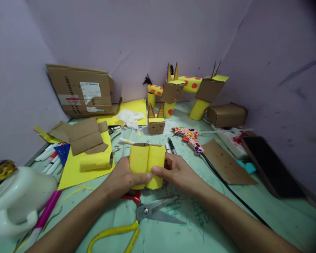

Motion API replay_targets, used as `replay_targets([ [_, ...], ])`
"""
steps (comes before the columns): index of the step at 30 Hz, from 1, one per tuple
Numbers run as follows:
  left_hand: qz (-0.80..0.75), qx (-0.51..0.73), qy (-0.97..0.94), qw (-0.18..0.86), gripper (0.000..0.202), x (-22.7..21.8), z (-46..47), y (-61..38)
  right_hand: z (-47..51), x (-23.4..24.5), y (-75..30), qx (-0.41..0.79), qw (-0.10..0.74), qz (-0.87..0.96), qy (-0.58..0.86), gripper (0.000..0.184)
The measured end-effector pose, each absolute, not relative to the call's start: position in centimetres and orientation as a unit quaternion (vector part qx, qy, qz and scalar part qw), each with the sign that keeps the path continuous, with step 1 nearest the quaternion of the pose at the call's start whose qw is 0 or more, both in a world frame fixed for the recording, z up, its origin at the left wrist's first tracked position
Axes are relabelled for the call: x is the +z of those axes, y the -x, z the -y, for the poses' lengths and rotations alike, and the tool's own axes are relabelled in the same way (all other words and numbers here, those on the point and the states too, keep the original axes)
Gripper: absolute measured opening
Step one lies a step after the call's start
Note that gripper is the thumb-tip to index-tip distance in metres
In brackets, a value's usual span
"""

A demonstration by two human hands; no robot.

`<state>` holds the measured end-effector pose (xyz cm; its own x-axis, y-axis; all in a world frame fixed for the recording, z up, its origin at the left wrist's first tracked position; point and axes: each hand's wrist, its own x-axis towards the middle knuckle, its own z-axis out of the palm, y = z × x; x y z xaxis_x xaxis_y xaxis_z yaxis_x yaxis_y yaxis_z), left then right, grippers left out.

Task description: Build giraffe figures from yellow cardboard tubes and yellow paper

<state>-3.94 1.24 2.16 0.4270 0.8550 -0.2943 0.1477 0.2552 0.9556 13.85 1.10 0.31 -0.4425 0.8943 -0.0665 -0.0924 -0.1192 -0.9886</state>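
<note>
Two yellow paper-covered tubes (146,162) stand upright side by side, pressed together at the middle of the table. My left hand (126,177) grips the left tube from the side, thumb across its front. My right hand (173,170) grips the right tube, thumb on its front. Both hands are closed on the pair. Just below them lie yellow-handled scissors (147,214), blades apart, and something red (131,196) shows under my left hand.
Another yellow tube (96,161) lies on yellow paper at left, beside cardboard pieces (84,137) and markers (50,161). A small cardboard head (156,124), spotted giraffe figures (189,91), a patterned glue gun (189,137) with black cord, a phone (271,165) and a white jug (13,200) surround the hands.
</note>
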Motion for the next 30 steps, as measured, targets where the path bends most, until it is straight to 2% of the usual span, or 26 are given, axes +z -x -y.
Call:
replay_targets([
  [6,-0.457,0.286,-0.53,0.654,0.045,2.2,-1.2,3.9,-1.0,0.8,-13.7,0.651,0.385,0.538,0.372,0.034],
  [12,-0.446,0.309,-0.517,0.662,0.053,2.2,-1.2,3.5,-1.2,0.8,-13.9,0.636,0.389,0.554,0.37,0.035],
  [17,-0.44,0.301,-0.624,0.57,0.051,1.8,-1.7,3.6,-1.9,0.2,-14.2,0.568,0.419,0.585,0.4,0.034],
  [20,-0.416,0.283,-0.66,0.558,0.052,1.5,-2.0,3.9,-2.4,-0.6,-14.6,0.51,0.429,0.612,0.425,0.036],
  [25,-0.504,0.256,-0.671,0.48,0.045,1.4,-2.3,4.2,-2.5,-1.2,-14.8,0.415,0.408,0.68,0.446,0.034],
  [30,-0.518,0.251,-0.654,0.491,0.043,1.5,-2.9,4.7,-2.1,-0.7,-14.5,0.354,0.386,0.725,0.447,0.031],
])
